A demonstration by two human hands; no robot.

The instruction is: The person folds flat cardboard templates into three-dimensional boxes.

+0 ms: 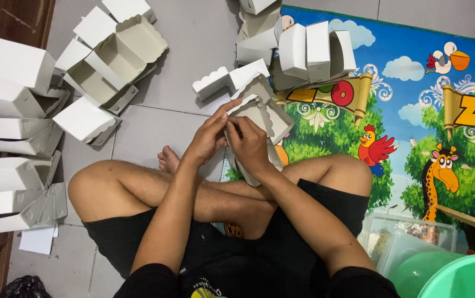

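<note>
Cardboard box blank [262,118], white and grey, sits over the crossed legs, pinched on both sides: left hand [208,138] and right hand [250,144] both closed on it. Folded boxes [19,99] stacked on the floor tiles [193,49], more on the mat [414,110].

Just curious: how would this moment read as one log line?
left hand: grips flat white scalloped cardboard box blank | right hand: grips same blank | folded white boxes: floor
</note>
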